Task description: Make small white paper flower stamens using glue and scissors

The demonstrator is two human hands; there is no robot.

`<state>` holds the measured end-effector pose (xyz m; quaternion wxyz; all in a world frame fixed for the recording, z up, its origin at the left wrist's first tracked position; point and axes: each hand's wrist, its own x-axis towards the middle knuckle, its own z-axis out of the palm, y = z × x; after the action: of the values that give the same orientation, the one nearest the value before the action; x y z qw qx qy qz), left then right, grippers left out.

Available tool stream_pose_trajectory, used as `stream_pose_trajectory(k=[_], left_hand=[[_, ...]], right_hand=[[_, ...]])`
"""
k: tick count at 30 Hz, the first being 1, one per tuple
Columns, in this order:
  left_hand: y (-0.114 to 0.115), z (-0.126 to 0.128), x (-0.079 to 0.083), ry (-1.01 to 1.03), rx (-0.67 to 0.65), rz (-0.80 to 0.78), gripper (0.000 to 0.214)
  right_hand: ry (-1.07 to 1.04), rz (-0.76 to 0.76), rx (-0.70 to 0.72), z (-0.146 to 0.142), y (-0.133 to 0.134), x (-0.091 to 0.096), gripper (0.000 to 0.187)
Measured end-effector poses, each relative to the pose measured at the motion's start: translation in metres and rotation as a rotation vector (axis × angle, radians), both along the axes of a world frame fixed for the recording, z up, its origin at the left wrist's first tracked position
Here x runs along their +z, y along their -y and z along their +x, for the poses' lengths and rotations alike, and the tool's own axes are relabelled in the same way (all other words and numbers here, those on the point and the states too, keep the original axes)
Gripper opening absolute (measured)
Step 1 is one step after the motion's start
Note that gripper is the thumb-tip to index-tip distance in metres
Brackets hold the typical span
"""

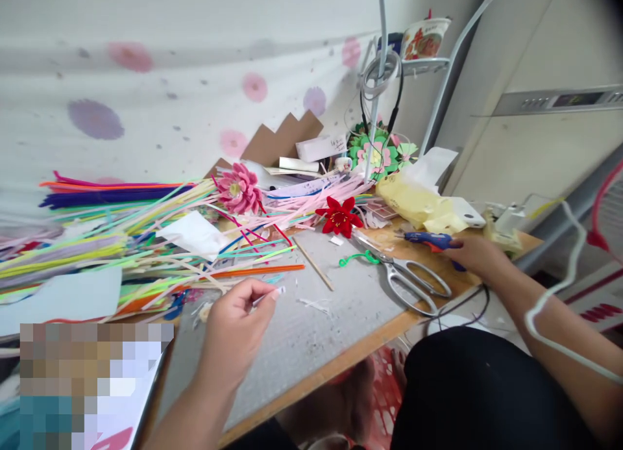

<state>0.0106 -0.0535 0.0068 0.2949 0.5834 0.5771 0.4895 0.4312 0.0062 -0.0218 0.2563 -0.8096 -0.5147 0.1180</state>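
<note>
My left hand (241, 323) is over the grey cutting mat (311, 333), thumb and fingers pinched on a small white piece (279, 292). What the piece is made of I cannot make out. At the right end of the table my right hand (474, 256) grips a blue and orange glue gun (426, 239), its nozzle facing left. Large metal scissors (409, 278) lie just left of that hand, beside a green twisted pipe cleaner (357, 258). A red flower (342, 217) rests at the back of the mat. Thin white scraps (315, 304) and a wooden stick (314, 263) lie between my hands.
Bundles of coloured pipe cleaners (97, 242) cover the left side. Behind the mat are a pink flower (238, 189), green-pink flowers (374, 151) and a yellow plastic bag (413, 200). A white cable (549, 294) crosses my right forearm. A tablet-like device (131, 385) lies front left.
</note>
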Motion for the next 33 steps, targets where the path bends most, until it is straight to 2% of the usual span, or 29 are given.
stream_pose_trajectory(k=[2, 4, 6, 8, 10, 12, 14, 17, 22, 28, 33], left_hand=[[0.003, 0.001, 0.002, -0.036, 0.025, 0.011, 0.013], [0.007, 0.003, 0.003, -0.063, 0.042, 0.025, 0.014], [0.009, 0.006, 0.004, -0.079, 0.055, 0.037, 0.013], [0.011, 0.01, 0.006, -0.094, 0.071, 0.042, 0.013], [0.013, 0.012, 0.008, -0.141, 0.096, 0.053, 0.014], [0.016, 0.012, 0.011, -0.21, 0.131, 0.088, 0.014], [0.017, 0.011, 0.013, -0.271, 0.167, 0.147, 0.013], [0.018, 0.006, 0.012, -0.334, 0.21, 0.233, 0.012], [0.016, 0.001, 0.005, -0.38, 0.252, 0.357, 0.012], [0.017, -0.001, 0.006, -0.368, 0.258, 0.31, 0.012], [0.019, -0.004, 0.008, -0.358, 0.26, 0.292, 0.013]], right_hand=[[-0.126, 0.086, -0.003, -0.014, 0.002, 0.007, 0.014], [-0.346, 0.208, 0.05, -0.041, 0.007, 0.018, 0.024], [-0.8, 0.361, 0.142, -0.079, 0.016, 0.033, 0.032], [-1.025, 0.321, 0.262, -0.119, 0.027, 0.045, 0.031], [-1.073, 0.247, 0.413, -0.153, 0.039, 0.051, 0.026], [-1.025, 0.142, 0.543, -0.175, 0.05, 0.05, 0.022], [-0.937, 0.104, 0.622, -0.187, 0.058, 0.046, 0.021], [-0.748, 0.18, 0.753, -0.192, 0.065, 0.04, 0.018], [-0.382, 0.318, 1.076, -0.199, 0.072, 0.04, 0.017], [-0.228, 0.392, 1.149, -0.207, 0.074, 0.032, 0.03], [-0.159, 0.402, 1.193, -0.209, 0.072, 0.028, 0.031]])
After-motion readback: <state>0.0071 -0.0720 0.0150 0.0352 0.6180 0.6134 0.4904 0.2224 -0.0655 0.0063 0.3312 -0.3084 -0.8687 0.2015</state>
